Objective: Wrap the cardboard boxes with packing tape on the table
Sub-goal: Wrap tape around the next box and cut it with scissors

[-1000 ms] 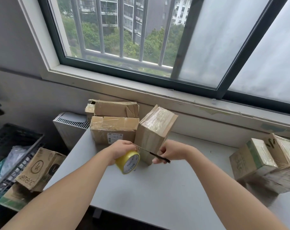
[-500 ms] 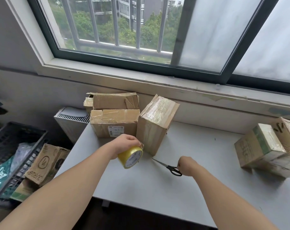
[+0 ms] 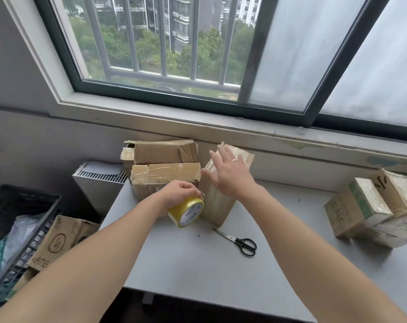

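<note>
While the scissors (image 3: 238, 242) lie untouched on the table (image 3: 198, 271), blades pointing toward the foot of the box, both hands work just beyond them. The left hand (image 3: 178, 197) curls over the tape (image 3: 186, 212), fingers wrapped round the yellow roll and holding it just above the table, close against the box (image 3: 217, 206). The right hand (image 3: 228, 173) is spread wide, fingers straight, its palm flat on the near face of that box, which stands on end and leans a little to the right. A short clear tab shows at the top of the roll; whether it is stuck to the box cannot be told.

This box already has glossy bands across its top and side, so it looks close to done, with the hand likely smoothing or steadying it. Touching it on the left, a stack (image 3: 165, 173) of two boxes carries only patchy strips and probably needs more. Well apart at the right edge, a pair (image 3: 358, 217) looks fully wrapped. Beyond them runs the window (image 3: 174, 54).
</note>
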A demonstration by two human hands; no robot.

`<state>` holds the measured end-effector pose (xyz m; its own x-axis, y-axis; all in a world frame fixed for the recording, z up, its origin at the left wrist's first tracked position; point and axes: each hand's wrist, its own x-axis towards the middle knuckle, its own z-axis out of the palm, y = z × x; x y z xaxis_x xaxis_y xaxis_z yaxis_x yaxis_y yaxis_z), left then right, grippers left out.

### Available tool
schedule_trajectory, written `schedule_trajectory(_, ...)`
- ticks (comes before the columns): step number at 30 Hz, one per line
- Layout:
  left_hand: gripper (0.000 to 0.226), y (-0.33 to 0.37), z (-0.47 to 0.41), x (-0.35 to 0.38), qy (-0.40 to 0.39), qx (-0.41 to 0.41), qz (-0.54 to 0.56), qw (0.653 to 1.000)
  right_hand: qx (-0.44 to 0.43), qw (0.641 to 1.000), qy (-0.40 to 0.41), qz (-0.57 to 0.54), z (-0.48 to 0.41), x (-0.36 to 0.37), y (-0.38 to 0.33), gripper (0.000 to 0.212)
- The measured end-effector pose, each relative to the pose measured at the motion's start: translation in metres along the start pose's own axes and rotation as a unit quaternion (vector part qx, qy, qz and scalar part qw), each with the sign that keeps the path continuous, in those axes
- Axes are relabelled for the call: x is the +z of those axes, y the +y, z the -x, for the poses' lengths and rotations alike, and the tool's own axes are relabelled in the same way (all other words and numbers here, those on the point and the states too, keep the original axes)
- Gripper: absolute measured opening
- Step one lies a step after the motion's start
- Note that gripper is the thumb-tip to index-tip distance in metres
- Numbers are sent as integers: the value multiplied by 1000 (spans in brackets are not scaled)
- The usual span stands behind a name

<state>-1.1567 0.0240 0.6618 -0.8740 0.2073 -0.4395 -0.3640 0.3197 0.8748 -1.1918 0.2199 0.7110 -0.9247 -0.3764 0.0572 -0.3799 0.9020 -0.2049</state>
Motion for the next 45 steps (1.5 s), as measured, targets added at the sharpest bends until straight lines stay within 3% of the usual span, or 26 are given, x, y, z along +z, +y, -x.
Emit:
schedule_trajectory(1,26,1,-1,-4,-2,2,-5,1000,33,996,-73,34,-3,11,-3,71)
schedule_trajectory(2,29,3,-1,-9,-2,2,-5,1000,56,992,-96,57,-3,22,-3,71)
schedule_trajectory(7,17,2,-7,-29,-13,14,-4,1000,75,993,-13,91,6,46,-1,59)
schedule_trajectory(12,29,-3,-6,-39,-41,14,-22,999,79,994,-61,52,6,32,-2,76)
schedule_trajectory(15,21,-3,-8,-45,-49,16,-20,998,111,993,-39,5,6,31,-7,61)
schedule_trajectory(18,20,-2,-9,-47,-50,21,-27,998,110,992,-51,41,2,30,-11,59)
schedule_trajectory(20,17,-2,-12,-48,-52,19,-36,998,95,988,-92,78,4,21,-9,69)
schedule_trajectory(23,10,3,-16,-47,-44,37,-56,997,143,982,-120,-39,16,13,2,73)
schedule_trajectory(24,11,5,-18,-45,-32,48,-59,997,161,976,-89,-118,20,11,3,66)
schedule_trajectory(26,12,12,-23,-41,-8,69,-70,995,209,944,51,-249,25,7,3,53)
schedule_trajectory(28,11,23,-24,-38,-14,86,-70,994,281,902,126,-304,27,3,4,61)
schedule_trajectory(30,9,30,-28,-34,-38,95,-64,993,362,845,86,-384,29,-1,8,78)
schedule_trajectory(32,8,40,-26,-28,-64,104,-49,991,404,799,32,-443,29,-2,8,71)
schedule_trajectory(34,9,47,-28,-20,-83,101,-42,991,398,808,25,-433,26,-2,7,53)
schedule_trajectory(37,10,64,-26,-1,-94,110,-4,989,395,844,83,-353,22,-4,25,29)
schedule_trajectory(40,9,96,-31,31,-112,137,10,984,406,820,149,-375,33,-25,66,14)
schedule_trajectory(42,12,123,-36,67,-119,146,-17,982,408,821,177,-359,51,-46,100,15)
schedule_trajectory(45,14,154,-47,138,-143,158,-53,976,429,814,195,-341,86,-71,162,49)
